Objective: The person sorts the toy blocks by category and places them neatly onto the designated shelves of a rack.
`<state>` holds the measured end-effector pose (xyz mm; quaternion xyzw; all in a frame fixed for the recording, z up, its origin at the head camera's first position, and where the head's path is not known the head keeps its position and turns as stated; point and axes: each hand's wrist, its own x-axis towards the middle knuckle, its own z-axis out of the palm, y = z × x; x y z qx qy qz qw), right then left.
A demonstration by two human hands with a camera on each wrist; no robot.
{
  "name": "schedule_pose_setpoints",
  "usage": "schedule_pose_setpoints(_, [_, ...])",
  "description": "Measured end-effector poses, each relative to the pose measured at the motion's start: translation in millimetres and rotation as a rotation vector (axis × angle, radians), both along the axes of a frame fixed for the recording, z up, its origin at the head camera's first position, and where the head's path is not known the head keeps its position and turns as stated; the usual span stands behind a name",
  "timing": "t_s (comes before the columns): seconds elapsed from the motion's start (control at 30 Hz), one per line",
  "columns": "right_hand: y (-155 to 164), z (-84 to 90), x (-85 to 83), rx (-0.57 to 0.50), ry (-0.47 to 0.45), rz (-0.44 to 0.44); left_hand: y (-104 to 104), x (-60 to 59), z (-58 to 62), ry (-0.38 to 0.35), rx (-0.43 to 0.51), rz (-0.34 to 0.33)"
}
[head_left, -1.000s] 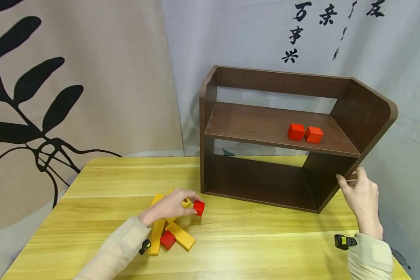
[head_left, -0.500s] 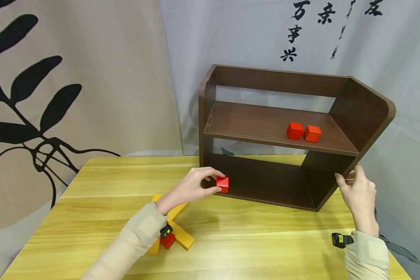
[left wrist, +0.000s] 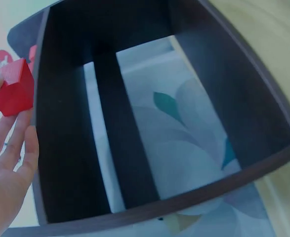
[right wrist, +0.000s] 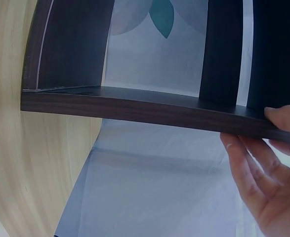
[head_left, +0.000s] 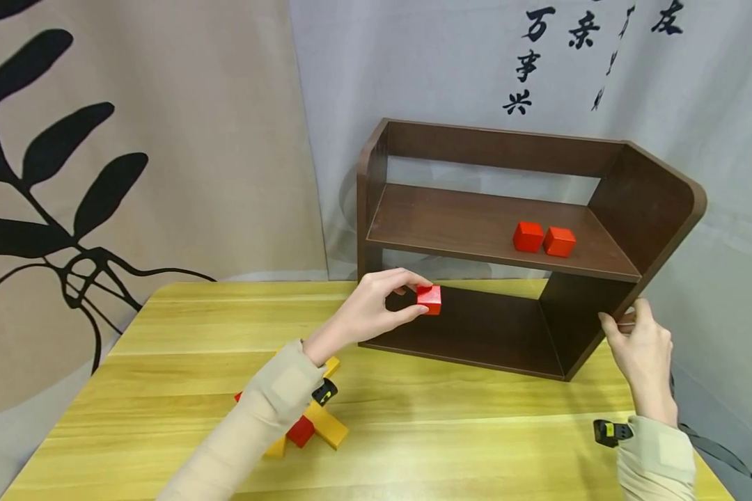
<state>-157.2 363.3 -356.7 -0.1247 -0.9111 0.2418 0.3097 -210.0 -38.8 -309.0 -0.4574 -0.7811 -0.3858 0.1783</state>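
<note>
The counter [head_left: 476,431] lies beneath both hands and carries the shelf unit [head_left: 451,216], which stands just beyond the left hand and reaches rightward to the right hand. The right hand [head_left: 644,351] grips the edge of the right side panel [head_left: 658,198], thumb inside and fingers outside; an uneven pull here could skew the unit and shift whatever rests on it. The left sleeve [head_left: 251,424], behind the left hand, passes over the yellow blocks [head_left: 329,424]; a low forearm could scatter them. The left hand [head_left: 376,303] is narrowed to a pinch, thumb against fingertips, about the held red cube [head_left: 429,300], which appears before the unit's lower opening; whether it touches the unit cannot be told. The likeliest fault is the cube striking the front edge of the middle board and twisting from so small a hold. To the right of the left hand and higher, two red cubes [head_left: 528,237] sit close together on that board near its front; a sideways knock from fingers or cube could tip one over the edge.
</note>
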Motion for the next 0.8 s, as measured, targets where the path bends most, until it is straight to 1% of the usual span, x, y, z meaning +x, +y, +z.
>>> schedule_pose_setpoints(0.33, [2, -2.2, -0.7, -0.002, -0.002, -0.001, 21, -5.6, 28.1, 0.112, 0.074, -0.036])
schedule_pose_setpoints(0.57, [1, -3.4, -0.9, 0.012, 0.014, -0.002, 35, -10.9, 46.2, 0.141, 0.141, -0.048])
schedule_pose_setpoints(0.8, [1, -3.0, 0.3, 0.009, 0.007, 0.002, 47, -18.6, 59.3, 0.173, 0.144, -0.041])
